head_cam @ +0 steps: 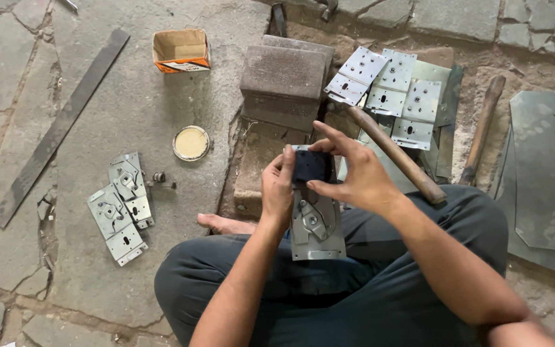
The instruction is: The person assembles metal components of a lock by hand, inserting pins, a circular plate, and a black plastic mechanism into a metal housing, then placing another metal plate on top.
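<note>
On the stone floor [130,109], a long flat steel bar [59,128] lies at far left, then assembled metal plates [120,205], a round tin lid [191,142] and an open cardboard box [181,50]. The seated person's left hand [277,189] and right hand [354,177] both grip a dark square piece [309,166] atop a lock plate [316,225] over their lap. Blank plates [390,96] and a wooden-handled hammer [393,154] lie rightward.

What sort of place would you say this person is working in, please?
Probably an informal metalwork spot on a stone floor: stamped plates lie stacked by a hammer, and both hands, left and right, hold a lock plate.
</note>
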